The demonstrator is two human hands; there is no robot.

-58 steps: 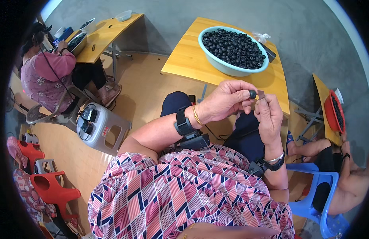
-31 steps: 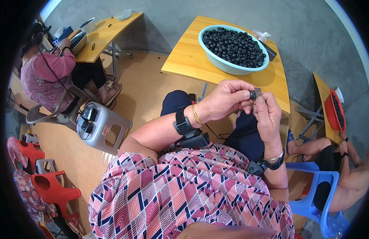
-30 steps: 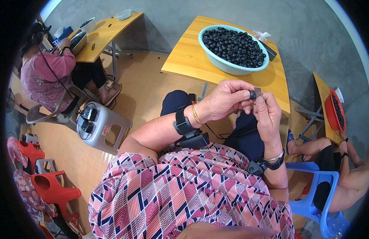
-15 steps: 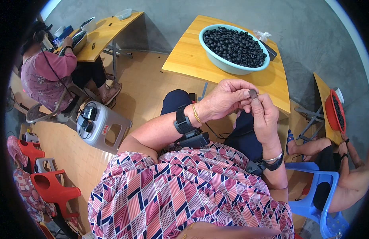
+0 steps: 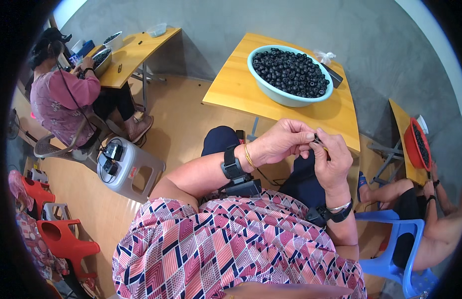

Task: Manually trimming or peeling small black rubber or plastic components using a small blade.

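Observation:
My left hand and my right hand meet above my lap, just in front of the table edge. Between their fingertips is a small dark piece, too small to name. The left thumb and forefinger pinch at it from one side. Curled fingers of the right hand close round its other side, where a bit of yellow shows; what that hand grips is mostly hidden. Beyond the hands, a light-blue basin stands on the wooden table, heaped with small black ring-shaped parts.
A dark box and a clear plastic bag lie behind the basin. On the left, a person in pink works at another table, near a grey stool. At right are a red basin, a blue chair and another person.
Both hands appear lower in the picture, as does the basin, since the view has tilted. The right fingers have curled more, and the piece between the fingertips now looks darker.

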